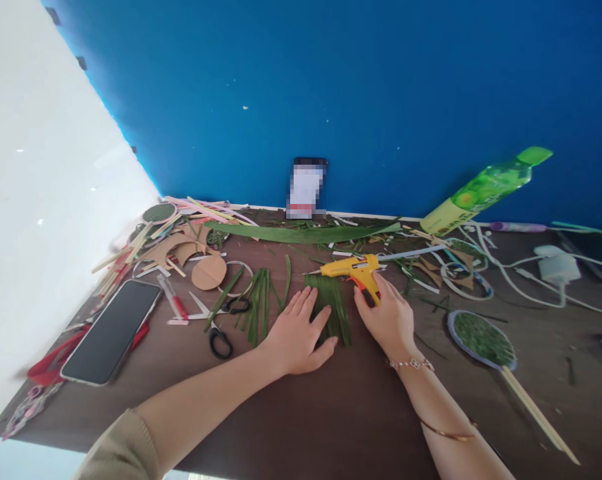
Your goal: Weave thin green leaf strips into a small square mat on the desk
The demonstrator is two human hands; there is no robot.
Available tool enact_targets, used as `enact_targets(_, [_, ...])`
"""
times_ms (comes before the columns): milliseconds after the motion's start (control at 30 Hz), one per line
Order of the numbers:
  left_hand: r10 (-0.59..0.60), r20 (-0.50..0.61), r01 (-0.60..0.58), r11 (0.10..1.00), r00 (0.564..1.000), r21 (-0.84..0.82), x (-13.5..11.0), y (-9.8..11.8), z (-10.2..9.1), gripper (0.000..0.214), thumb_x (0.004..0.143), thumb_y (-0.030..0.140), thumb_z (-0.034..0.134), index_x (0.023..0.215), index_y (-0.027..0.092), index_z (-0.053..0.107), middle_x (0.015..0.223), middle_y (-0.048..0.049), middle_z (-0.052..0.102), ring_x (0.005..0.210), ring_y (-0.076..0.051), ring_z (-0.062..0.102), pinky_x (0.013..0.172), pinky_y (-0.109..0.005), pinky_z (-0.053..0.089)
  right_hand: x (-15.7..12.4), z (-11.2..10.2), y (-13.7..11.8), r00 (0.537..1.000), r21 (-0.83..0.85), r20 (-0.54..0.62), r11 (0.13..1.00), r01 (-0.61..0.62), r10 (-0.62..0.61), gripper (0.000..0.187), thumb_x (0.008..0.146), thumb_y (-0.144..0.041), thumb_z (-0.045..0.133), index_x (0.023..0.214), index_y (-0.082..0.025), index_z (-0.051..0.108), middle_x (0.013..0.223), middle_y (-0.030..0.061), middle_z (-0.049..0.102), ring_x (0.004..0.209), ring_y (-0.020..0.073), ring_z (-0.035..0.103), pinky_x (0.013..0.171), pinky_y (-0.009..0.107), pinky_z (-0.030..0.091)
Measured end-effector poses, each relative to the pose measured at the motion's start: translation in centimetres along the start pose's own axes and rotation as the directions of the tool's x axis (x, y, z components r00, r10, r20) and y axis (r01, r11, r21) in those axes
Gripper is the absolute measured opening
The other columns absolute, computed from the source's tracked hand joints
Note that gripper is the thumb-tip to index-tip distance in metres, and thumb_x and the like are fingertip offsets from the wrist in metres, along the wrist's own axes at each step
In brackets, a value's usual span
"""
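My left hand (pixel 303 333) lies with its fingers spread over the left part of a mat of green leaf strips (pixel 335 310) on the table. My right hand (pixel 388 313) is wrapped round the handle of a yellow glue gun (pixel 353 267), whose nozzle points left above the strips' top edge. A pale glue stick (pixel 411 253) sticks out of its back. Left of my left hand, loose leaf strips (pixel 261 303) lie beside open scissors (pixel 221 340) with black handles. To the right rests a round leaf-covered fan (pixel 483 339) with a wooden stick handle.
A phone (pixel 308 190) leans on the blue wall behind a long green leaf (pixel 301 233). Another phone (pixel 111 332) lies at left near a cardboard disc (pixel 209 272) and scraps. A tilted green bottle (pixel 485 193) and a charger with cables (pixel 558 267) are at right.
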State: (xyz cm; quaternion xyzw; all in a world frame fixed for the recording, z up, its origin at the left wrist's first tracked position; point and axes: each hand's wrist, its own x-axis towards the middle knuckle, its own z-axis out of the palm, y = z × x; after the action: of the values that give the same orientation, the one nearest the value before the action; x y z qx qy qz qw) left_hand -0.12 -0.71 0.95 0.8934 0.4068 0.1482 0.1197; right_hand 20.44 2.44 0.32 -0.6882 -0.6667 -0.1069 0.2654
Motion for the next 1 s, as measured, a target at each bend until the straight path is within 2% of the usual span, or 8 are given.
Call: enact_targets(1000, [-0.002, -0.002, 0.002, 1.0, 1.0, 0.013, 0.0, -0.1, 0.1, 0.055, 0.092, 0.048, 0.036, 0.135, 0.013, 0.042, 0.15, -0.0189, 0.024, 0.14, -0.032, 0.017, 0.113, -0.046, 0.023, -0.2, -0.3, 1.1, 0.999, -0.019, -0.028, 0.999, -0.036, 0.036, 0.045, 0.083, -0.041, 0.046, 0.118, -0.013, 0.056, 0.102, 0.0141, 0.068, 0.084, 0.0273, 0.065, 0.067, 0.036, 0.051])
